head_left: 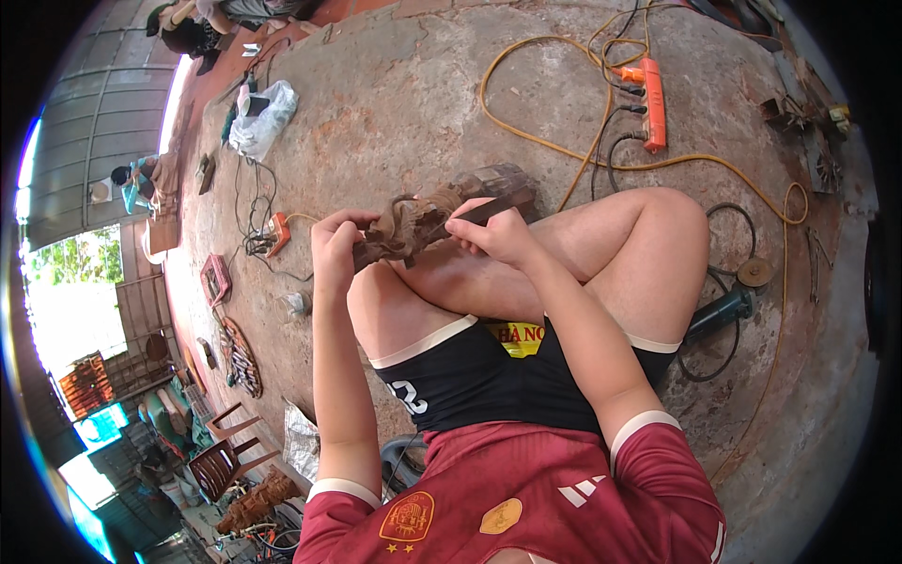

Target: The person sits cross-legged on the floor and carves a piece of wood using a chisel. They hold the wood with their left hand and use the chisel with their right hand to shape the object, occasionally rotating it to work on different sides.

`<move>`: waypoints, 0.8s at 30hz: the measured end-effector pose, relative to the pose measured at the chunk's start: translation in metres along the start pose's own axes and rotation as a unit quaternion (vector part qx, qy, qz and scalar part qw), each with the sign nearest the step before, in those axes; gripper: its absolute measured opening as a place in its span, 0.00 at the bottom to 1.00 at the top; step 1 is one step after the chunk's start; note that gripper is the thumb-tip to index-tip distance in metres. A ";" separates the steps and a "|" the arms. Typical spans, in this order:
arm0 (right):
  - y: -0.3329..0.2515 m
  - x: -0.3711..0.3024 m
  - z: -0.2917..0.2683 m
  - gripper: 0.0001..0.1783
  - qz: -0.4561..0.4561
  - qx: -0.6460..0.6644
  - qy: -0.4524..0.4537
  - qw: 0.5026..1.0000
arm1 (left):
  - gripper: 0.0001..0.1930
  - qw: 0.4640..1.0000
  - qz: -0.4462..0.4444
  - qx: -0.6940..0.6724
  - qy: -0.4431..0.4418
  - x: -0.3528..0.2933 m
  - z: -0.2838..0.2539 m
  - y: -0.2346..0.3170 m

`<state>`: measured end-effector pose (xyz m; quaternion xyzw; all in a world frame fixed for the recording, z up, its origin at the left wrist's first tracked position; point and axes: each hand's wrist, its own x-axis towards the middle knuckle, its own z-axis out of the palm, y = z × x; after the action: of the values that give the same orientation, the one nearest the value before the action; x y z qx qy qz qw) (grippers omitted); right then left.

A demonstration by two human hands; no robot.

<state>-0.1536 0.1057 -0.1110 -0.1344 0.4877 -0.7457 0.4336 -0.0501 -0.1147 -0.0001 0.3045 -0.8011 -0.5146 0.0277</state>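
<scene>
The person wears a maroon short-sleeved football jersey with cream cuffs, a gold-outlined crest, two small stars, a gold patch and white slanted bars; black shorts have cream hems and a white marking, possibly a numeral.

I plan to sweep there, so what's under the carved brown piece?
Bare legs show along the near edge of the carved piece, and floor past its far edge. Directly underneath is covered, so I can't tell whether it rests on the legs.
</scene>
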 end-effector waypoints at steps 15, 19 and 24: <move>0.005 -0.002 0.006 0.07 -0.011 0.113 0.075 0.991 | 0.19 1.000 0.026 -0.007 0.014 0.004 0.004 0.004; 0.009 0.001 0.003 0.07 -0.013 0.091 0.018 0.996 | 0.19 1.000 0.021 -0.012 0.012 0.004 0.004 0.005; 0.006 -0.001 0.006 0.07 -0.020 0.100 0.089 0.991 | 0.19 1.000 0.021 -0.013 0.018 0.002 0.006 0.006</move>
<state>-0.1466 0.1019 -0.1131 -0.0332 0.4444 -0.8083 0.3848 -0.0570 -0.1092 0.0014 0.2964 -0.7997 -0.5191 0.0566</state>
